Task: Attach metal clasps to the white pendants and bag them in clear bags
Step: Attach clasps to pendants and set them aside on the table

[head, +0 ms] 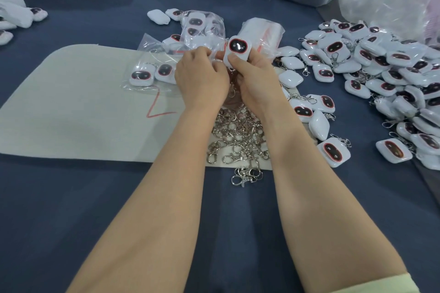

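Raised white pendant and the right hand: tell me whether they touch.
Touching. The head view shows the right hand gripping the white pendant, its thumb pressed on the lower front with no gap.

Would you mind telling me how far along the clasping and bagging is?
Done: a clear bag on the mat holds pendants, and many in the right-hand pile carry clasps. In hand: the right hand grips one white pendant while the left hand pinches at its edge. Left: the heap of loose clasps and that unbagged pile.
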